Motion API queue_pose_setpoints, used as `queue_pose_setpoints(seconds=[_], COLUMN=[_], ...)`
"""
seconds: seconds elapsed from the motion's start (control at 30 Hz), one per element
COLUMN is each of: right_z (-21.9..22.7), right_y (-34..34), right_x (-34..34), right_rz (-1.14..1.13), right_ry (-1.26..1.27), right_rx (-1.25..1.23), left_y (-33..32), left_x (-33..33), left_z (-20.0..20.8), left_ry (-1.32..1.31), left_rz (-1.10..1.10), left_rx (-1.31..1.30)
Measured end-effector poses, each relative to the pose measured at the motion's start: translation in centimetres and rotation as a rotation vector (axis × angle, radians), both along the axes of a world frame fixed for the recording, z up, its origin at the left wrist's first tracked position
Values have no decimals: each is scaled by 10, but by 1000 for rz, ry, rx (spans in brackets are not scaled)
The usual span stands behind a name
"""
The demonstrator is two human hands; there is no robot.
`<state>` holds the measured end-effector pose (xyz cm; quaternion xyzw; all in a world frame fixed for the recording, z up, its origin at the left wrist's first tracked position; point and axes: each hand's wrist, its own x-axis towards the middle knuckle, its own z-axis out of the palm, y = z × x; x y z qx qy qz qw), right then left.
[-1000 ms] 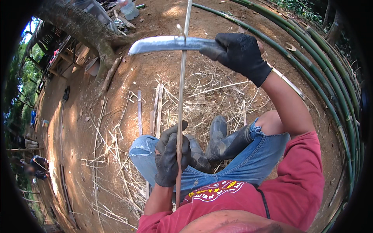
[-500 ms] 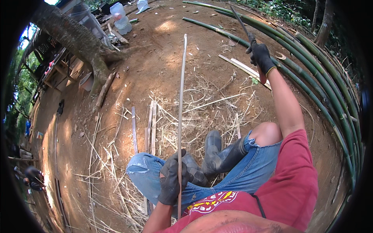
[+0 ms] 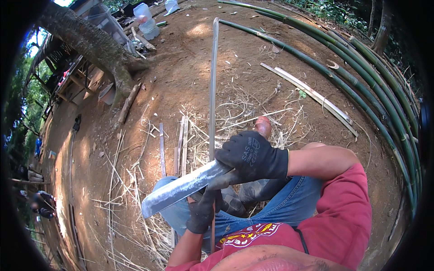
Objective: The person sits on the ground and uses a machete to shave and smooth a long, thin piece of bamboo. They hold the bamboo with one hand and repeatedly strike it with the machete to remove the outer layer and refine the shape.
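My left hand [image 3: 202, 213], in a dark work glove, is closed round a long thin bamboo strip [image 3: 213, 90] that stretches from near my chest to the far ground. A machete is gripped in my gloved right hand [image 3: 251, 156]; its reddish handle end [image 3: 262, 125] sticks out beyond the fingers. The broad grey blade [image 3: 178, 189] slants down to the left, over my left hand and above my left knee. My right fingers lie at the strip, just beyond the left hand. They hide whether the blade touches it.
Shavings and thin slivers [image 3: 199, 135] litter the ground before my boots. Pale split slats [image 3: 312, 97] lie to the right, beside long green bamboo poles [image 3: 361, 86]. A tree trunk [image 3: 90, 45] and clear plastic jugs [image 3: 147, 25] stand at the far left.
My right hand has brought the machete from the far right, beside the poles, down and left to my left hand. The strip's far end reaches slightly farther away.
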<state>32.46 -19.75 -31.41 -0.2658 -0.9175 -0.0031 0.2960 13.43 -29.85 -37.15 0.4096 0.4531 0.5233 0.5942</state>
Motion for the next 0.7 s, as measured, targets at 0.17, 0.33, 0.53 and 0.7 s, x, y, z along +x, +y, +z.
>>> queue_pose_setpoints(seconds=[0.17, 0.33, 0.53, 0.7], right_z=[10, 34, 63, 65], right_y=[14, 67, 150, 224], right_x=[7, 34, 99, 208], right_rz=[-139, -378, -656, -1348], right_ry=[2, 133, 18, -16], right_rx=[51, 196, 127, -145], left_y=[0, -13, -44, -57], left_x=[-3, -10, -21, -36], left_z=[16, 11, 12, 0], left_ry=[-68, -89, -92, -212], left_rz=[-69, -107, -131, -260], left_rx=[-5, 17, -116, -122])
